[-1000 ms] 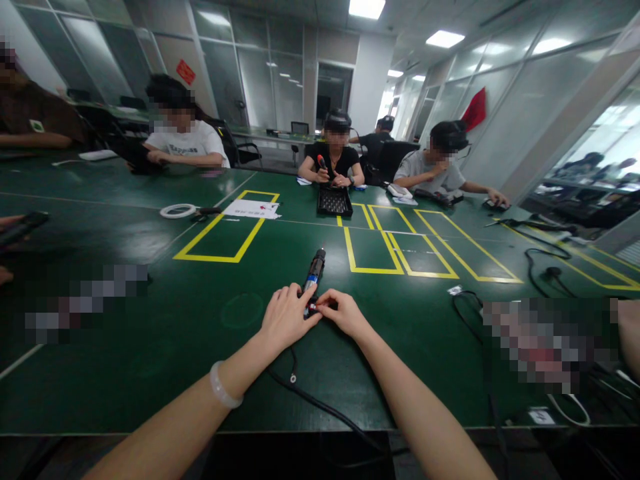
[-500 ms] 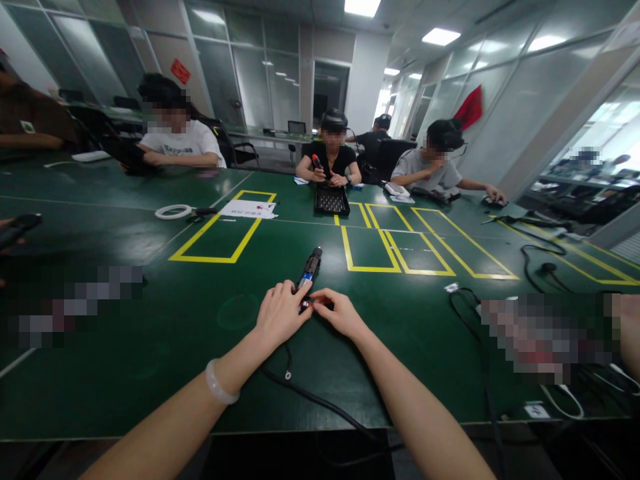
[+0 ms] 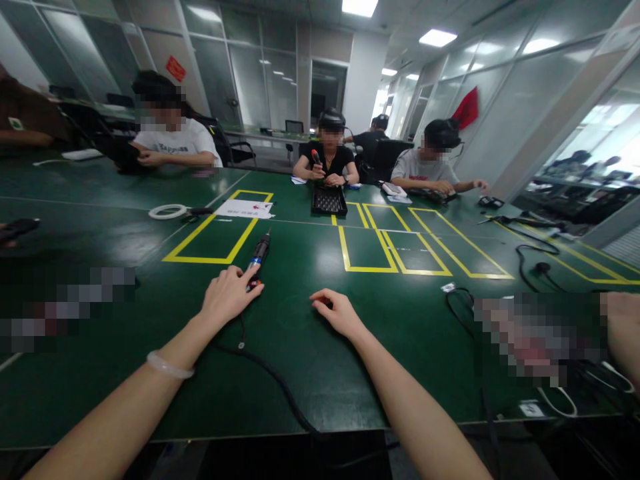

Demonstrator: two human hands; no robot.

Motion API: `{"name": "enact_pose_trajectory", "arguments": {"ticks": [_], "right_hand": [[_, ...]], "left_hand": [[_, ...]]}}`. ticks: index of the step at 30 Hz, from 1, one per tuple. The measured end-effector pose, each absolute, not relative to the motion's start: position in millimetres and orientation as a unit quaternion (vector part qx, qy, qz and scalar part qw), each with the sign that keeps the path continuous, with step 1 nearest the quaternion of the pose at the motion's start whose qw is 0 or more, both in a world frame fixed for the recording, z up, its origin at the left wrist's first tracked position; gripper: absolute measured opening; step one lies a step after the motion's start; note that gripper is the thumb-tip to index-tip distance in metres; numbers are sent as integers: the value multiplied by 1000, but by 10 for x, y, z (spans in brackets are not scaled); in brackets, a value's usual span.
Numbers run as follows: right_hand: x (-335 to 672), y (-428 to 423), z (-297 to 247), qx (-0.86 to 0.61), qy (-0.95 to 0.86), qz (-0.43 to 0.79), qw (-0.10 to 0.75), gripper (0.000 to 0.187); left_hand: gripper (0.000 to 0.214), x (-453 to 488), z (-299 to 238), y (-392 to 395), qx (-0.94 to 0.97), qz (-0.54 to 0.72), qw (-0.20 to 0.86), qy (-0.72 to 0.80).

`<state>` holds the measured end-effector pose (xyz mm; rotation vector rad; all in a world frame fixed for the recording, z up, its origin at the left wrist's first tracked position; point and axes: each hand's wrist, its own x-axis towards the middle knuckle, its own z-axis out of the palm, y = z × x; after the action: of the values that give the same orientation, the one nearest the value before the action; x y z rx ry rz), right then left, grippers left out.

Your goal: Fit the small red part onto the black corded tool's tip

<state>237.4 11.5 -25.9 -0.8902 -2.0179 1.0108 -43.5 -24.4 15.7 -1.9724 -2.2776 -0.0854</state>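
My left hand (image 3: 227,293) is closed around the rear part of an electric screwdriver (image 3: 260,250), which has a dark body with a blue band. Its thin bit points away from me, toward the yellow taped outline at the left. A black cable (image 3: 280,380) runs from under that hand to the table's front edge, and a short lead with a small ring end (image 3: 241,345) hangs by it. To the right, my right hand (image 3: 340,313) rests above the green table (image 3: 305,360), apart from the tool. Its fingers are loosely curled, thumb and index tips slightly apart, with nothing visible between them.
Yellow tape outlines (image 3: 373,269) mark the table. A white sheet (image 3: 244,209) and a white cable coil (image 3: 167,212) lie at the left. Across from me, a person works over a black tray (image 3: 329,201). Black cables (image 3: 530,250) spread at the right; other people sit around.
My left hand has carried the screwdriver to the left, its cable trailing along. My right hand has stayed in place and no longer touches the tool.
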Motion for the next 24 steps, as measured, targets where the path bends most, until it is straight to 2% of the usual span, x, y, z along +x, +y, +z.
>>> {"name": "enact_pose_trajectory", "arguments": {"ticks": [16, 24], "right_hand": [[2376, 113, -237, -345, -789, 374, 343, 16], [2382, 122, -248, -345, -798, 363, 335, 16]], "left_hand": [[66, -1467, 236, -275, -549, 26, 55, -833], [59, -1373, 206, -357, -577, -47, 103, -809]]}}
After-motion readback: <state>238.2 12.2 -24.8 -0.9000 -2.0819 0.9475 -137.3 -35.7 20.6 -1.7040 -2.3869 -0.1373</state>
